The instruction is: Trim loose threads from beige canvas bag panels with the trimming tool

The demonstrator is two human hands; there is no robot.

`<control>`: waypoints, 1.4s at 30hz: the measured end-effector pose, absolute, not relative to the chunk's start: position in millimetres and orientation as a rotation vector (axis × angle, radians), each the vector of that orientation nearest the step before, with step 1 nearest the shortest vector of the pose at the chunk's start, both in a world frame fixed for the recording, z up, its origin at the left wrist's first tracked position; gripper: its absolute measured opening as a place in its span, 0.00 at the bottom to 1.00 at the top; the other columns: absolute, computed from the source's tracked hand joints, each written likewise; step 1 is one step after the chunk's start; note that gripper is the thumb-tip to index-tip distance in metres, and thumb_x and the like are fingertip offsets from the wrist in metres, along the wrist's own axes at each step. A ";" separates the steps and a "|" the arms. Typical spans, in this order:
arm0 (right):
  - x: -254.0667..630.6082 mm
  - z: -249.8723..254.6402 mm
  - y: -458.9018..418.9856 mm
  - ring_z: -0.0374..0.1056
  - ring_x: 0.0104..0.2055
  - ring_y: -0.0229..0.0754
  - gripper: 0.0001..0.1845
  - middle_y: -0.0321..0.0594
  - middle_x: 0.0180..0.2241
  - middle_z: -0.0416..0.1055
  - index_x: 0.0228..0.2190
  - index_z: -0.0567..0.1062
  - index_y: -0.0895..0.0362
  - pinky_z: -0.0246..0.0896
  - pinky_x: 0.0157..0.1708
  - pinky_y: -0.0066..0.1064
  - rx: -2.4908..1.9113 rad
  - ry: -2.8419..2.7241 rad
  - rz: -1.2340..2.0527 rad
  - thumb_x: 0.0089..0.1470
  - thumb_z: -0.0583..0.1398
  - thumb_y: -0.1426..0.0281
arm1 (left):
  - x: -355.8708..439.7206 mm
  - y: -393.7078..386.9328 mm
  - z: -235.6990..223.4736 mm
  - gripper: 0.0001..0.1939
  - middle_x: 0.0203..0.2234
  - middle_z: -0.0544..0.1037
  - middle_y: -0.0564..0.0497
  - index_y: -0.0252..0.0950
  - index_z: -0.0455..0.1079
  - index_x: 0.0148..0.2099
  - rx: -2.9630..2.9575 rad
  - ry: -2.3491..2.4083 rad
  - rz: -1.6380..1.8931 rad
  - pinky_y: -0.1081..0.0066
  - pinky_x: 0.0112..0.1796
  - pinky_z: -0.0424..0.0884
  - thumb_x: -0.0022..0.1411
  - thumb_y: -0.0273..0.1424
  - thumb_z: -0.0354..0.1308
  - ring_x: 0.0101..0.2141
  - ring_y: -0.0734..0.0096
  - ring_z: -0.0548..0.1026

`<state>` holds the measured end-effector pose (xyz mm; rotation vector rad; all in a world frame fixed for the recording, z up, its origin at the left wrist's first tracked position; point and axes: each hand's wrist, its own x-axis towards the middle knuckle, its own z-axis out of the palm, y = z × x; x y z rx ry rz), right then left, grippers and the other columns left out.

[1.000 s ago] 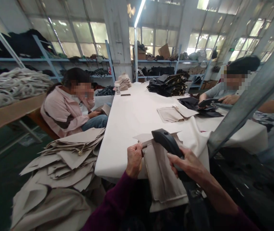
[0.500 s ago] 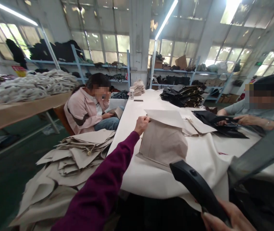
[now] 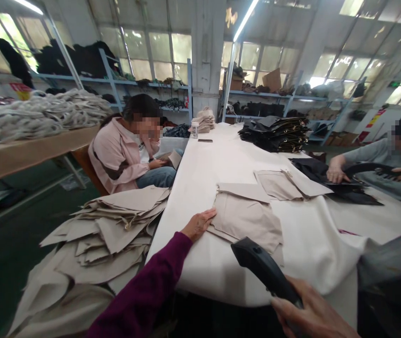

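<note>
A beige fabric piece with a folded-over top flap (image 3: 248, 213) lies flat on the white-covered table (image 3: 218, 162). My left hand (image 3: 198, 224), in a purple sleeve, rests on its left edge with the fingers stretched out. Small metal-coloured bits show along that edge above my fingertips. My right hand (image 3: 308, 305) is wrapped round a black curved hand-held tool (image 3: 266, 270), which resembles an electric clipper. The tool's wide head is over the lower edge of the fabric; whether it touches cannot be told.
Beige pieces (image 3: 116, 234) are heaped at the left, and another beige piece (image 3: 280, 183) lies beyond mine. A black stack (image 3: 274, 134) stands farther back. One person (image 3: 123, 155) sits left; a co-worker's hand (image 3: 337, 170) presses black fabric at right, where a grey post (image 3: 390, 249) stands.
My left hand has let go of the raised flap corner and come down flat by the edge. The fabric now lies lower and flatter. The black tool has shifted left.
</note>
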<state>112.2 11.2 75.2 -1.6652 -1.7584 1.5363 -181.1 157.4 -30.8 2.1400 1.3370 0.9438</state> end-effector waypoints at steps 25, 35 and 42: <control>67.8 71.0 70.3 0.61 0.15 0.33 0.13 0.28 0.16 0.64 0.28 0.64 0.56 0.60 0.14 0.22 -1.549 -1.786 1.623 0.53 0.57 0.60 | -201.1 174.2 -48.4 0.30 0.49 0.74 0.45 0.33 0.73 0.48 2.043 1.032 1.156 0.58 0.55 0.61 0.45 0.15 0.43 0.50 0.62 0.71; 56.8 67.0 100.1 0.62 0.16 0.32 0.13 0.30 0.18 0.65 0.27 0.66 0.57 0.60 0.14 0.21 -1.506 -1.713 1.583 0.52 0.58 0.60 | -202.3 173.2 -44.4 0.35 0.53 0.70 0.52 0.38 0.69 0.53 2.130 1.157 0.955 0.57 0.58 0.56 0.43 0.15 0.41 0.55 0.65 0.66; 162.2 107.1 61.9 0.62 0.16 0.34 0.17 0.31 0.15 0.65 0.24 0.66 0.58 0.60 0.17 0.24 -1.673 -1.579 1.294 0.55 0.56 0.58 | -190.6 167.0 -38.1 0.21 0.53 0.71 0.48 0.35 0.69 0.53 2.310 1.325 0.884 0.60 0.57 0.59 0.60 0.27 0.45 0.53 0.63 0.68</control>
